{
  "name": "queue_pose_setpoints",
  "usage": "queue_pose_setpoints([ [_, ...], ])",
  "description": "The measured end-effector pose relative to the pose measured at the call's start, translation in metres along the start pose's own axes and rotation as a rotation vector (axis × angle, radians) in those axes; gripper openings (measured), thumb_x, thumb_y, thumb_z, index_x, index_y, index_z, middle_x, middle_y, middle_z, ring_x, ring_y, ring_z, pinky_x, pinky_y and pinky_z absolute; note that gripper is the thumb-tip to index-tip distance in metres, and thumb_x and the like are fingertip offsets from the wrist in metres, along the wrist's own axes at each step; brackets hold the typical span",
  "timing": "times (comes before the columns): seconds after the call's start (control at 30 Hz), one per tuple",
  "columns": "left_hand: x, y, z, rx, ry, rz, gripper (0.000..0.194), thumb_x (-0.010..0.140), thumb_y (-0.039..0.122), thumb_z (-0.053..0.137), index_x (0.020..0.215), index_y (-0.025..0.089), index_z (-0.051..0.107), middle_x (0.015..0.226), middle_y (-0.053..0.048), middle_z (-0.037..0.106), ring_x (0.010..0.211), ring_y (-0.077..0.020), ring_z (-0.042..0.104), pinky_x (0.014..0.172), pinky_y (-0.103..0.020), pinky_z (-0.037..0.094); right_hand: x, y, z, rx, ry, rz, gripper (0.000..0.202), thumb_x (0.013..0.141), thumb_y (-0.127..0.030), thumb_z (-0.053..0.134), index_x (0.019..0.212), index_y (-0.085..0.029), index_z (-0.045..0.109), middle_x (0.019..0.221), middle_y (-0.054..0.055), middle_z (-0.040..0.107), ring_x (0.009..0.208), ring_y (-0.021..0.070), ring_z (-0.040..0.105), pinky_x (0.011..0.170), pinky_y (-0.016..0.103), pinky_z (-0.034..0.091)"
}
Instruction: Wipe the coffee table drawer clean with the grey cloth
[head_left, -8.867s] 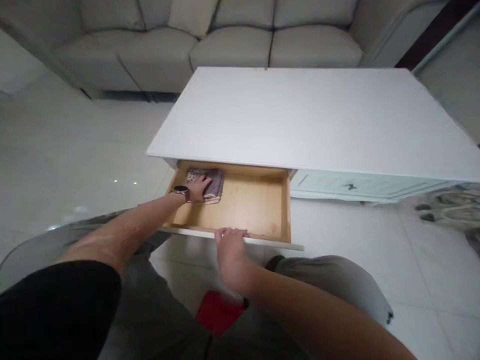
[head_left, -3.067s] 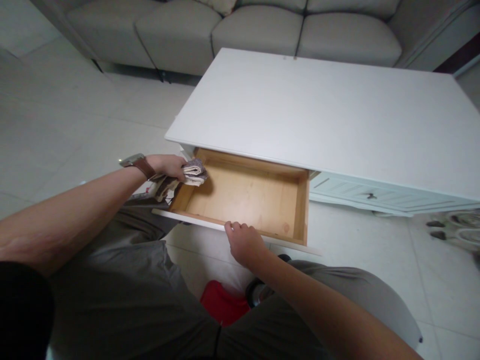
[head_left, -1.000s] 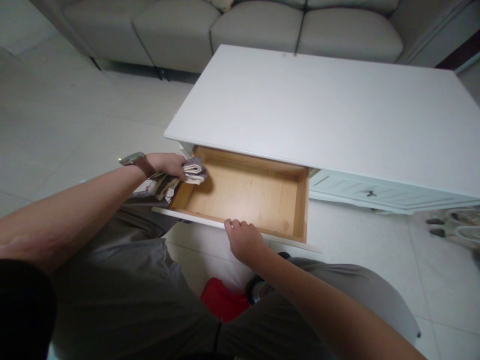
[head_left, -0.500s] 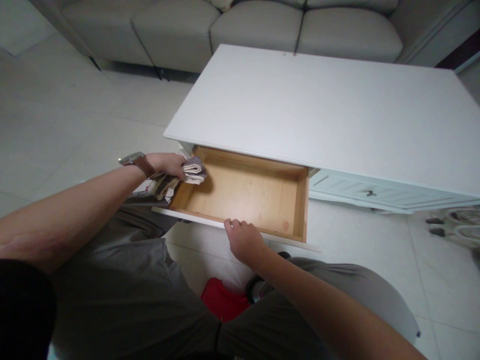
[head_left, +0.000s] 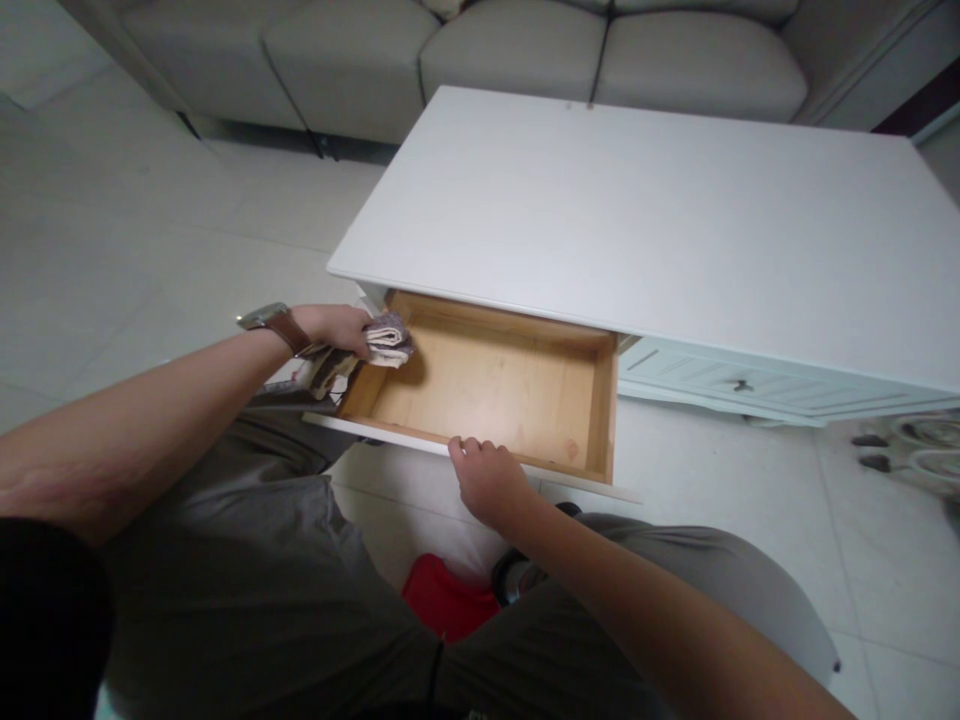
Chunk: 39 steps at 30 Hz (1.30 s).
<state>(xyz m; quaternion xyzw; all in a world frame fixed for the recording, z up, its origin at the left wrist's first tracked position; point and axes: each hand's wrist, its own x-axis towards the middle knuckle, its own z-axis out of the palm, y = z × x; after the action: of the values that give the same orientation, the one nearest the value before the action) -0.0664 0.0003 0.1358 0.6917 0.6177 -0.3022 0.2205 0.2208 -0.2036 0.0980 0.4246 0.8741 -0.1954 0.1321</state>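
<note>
Now the left hand (head_left: 334,328) grips the folded cloth (head_left: 388,342) at the left wall of the drawer (head_left: 487,390), where 8.9 s ago it lay inside under the palm; it seems carried rather than resting. Rightward, the right hand (head_left: 489,482) stays curled narrowly over the drawer's front edge.

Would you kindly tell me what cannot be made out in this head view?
All in the head view:
Folded cloth: partly hidden by the left hand.
Drawer: front rim partly covered by the right hand.
Wristwatch: dial turned away.
Red object: partly hidden by the grey trousers; kind unclear.
Sofa: back mostly cut off by the picture's top edge.
</note>
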Motion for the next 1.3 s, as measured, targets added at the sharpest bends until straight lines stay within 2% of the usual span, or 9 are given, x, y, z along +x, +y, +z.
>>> queue_pose_setpoints([
  [0.6, -0.0003, -0.0006, 0.0009, -0.018, 0.0, -0.008, 0.06, 0.055, 0.043, 0.071, 0.107, 0.014, 0.078, 0.095, -0.01, 0.078, 0.084, -0.0257, 0.069, 0.072, -0.025, 0.05, -0.0003, 0.0001, 0.0002, 0.0, 0.005, 0.002, 0.044, 0.099, -0.014, 0.038, 0.142, -0.01, 0.046, 0.116, 0.021, 0.066, 0.1, 0.025, 0.068, 0.079, 0.039, 0.058],
  [0.8, 0.0024, -0.0036, 0.0019, -0.021, -0.002, -0.002, 0.058, 0.056, 0.04, 0.07, 0.108, 0.016, 0.078, 0.095, -0.011, 0.078, 0.082, -0.0254, 0.069, 0.068, -0.025, 0.049, 0.0002, 0.0001, 0.0019, -0.011, 0.018, -0.001, 0.044, 0.1, -0.015, 0.036, 0.143, -0.01, 0.047, 0.115, 0.02, 0.067, 0.099, 0.0245, 0.068, 0.079, 0.038, 0.058],
  [1.13, 0.0027, -0.0039, 0.0019, -0.023, -0.006, 0.013, 0.058, 0.056, 0.044, 0.071, 0.106, 0.016, 0.079, 0.093, -0.011, 0.078, 0.083, -0.0265, 0.069, 0.073, -0.027, 0.051, 0.0006, 0.0, -0.0002, -0.009, -0.001, -0.004, 0.044, 0.102, -0.016, 0.034, 0.143, -0.009, 0.046, 0.118, 0.021, 0.066, 0.1, 0.025, 0.068, 0.079, 0.039, 0.058],
  [1.3, -0.0008, -0.0016, 0.001, -0.019, 0.006, 0.012, 0.051, 0.058, 0.041, 0.073, 0.102, 0.016, 0.079, 0.089, -0.009, 0.078, 0.081, -0.0244, 0.068, 0.072, -0.026, 0.049, 0.0005, 0.0002, 0.0016, -0.009, 0.003, -0.006, 0.044, 0.102, -0.016, 0.032, 0.143, -0.009, 0.046, 0.117, 0.02, 0.066, 0.1, 0.0257, 0.068, 0.079, 0.039, 0.058],
])
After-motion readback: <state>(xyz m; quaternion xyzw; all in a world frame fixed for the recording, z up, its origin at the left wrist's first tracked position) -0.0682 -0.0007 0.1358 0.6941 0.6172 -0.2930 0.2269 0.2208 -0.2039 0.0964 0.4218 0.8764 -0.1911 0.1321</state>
